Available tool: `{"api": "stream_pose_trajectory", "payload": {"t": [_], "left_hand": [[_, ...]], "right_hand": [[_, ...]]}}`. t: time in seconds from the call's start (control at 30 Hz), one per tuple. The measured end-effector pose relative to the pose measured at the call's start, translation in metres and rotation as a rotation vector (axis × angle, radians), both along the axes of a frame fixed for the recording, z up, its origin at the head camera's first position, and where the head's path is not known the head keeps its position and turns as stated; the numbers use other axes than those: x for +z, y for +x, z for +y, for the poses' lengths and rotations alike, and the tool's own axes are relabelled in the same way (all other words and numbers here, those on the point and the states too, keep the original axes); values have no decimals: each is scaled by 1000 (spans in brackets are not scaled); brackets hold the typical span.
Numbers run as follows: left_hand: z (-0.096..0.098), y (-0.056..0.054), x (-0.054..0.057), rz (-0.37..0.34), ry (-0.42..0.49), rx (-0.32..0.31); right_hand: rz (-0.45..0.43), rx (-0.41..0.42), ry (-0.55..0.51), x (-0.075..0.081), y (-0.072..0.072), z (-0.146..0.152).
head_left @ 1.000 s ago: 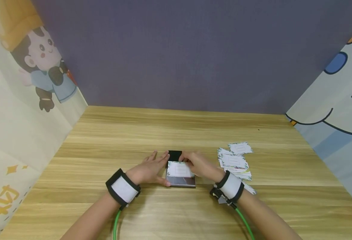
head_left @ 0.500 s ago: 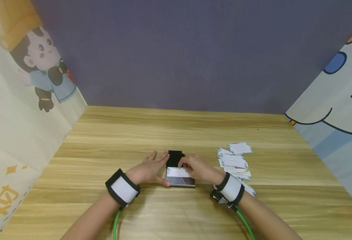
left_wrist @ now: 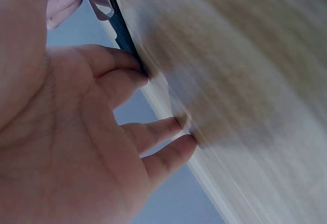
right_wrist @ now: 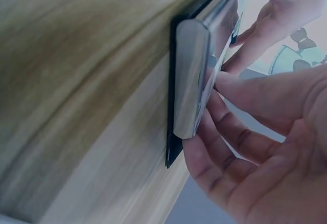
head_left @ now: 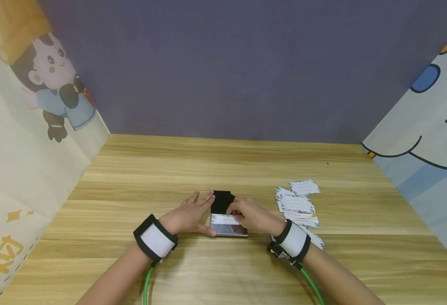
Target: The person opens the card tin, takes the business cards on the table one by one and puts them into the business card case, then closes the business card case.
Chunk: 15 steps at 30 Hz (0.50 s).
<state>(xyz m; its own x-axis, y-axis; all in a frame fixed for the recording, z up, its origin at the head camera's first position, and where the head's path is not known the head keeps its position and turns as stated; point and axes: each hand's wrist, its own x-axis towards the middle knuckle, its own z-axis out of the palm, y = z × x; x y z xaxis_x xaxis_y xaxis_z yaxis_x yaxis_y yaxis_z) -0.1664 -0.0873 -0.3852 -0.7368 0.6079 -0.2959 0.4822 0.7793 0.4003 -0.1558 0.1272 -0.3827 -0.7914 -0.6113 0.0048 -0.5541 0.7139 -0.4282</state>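
A business card case (head_left: 229, 230) with a shiny metal face and a black flap (head_left: 221, 202) at its far end lies on the table. One white card (head_left: 222, 219) with a leafy border is partly tucked in, only a strip of it showing. My left hand (head_left: 187, 218) rests along the case's left side, fingers spread, thumb at the near left corner. My right hand (head_left: 254, 216) pinches the card at its right end. In the right wrist view, its thumb lies on the card while the other fingers bend under the metal case (right_wrist: 191, 81).
To the right, several white leafy-edged cards (head_left: 295, 204) lie in a loose overlapping pile, some partly behind the right wristband (head_left: 293, 239). The wooden table (head_left: 139, 169) ends at a dark blue back panel (head_left: 231, 76). Green cables (head_left: 146, 284) trail from both wristbands.
The card has slid toward me into the case, so less of it shows and more of the black flap is uncovered. My right hand moved with it; the left stayed put.
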Motion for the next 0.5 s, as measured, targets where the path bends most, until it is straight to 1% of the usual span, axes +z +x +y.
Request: {"api": "stream_pose_trajectory", "payload": {"t": [0.17,0.37,0.5], "left_hand": [[0,-1,0,0,-1,-2],[0,-1,-2,2,1,-5],[0,-1,-2,5,3,-4]], "right_hand": [[-40,-10,-29,2,0,2],[-71,-53,-73,6,-3,13],[-89,-123,-69,9,-5,28]]}}
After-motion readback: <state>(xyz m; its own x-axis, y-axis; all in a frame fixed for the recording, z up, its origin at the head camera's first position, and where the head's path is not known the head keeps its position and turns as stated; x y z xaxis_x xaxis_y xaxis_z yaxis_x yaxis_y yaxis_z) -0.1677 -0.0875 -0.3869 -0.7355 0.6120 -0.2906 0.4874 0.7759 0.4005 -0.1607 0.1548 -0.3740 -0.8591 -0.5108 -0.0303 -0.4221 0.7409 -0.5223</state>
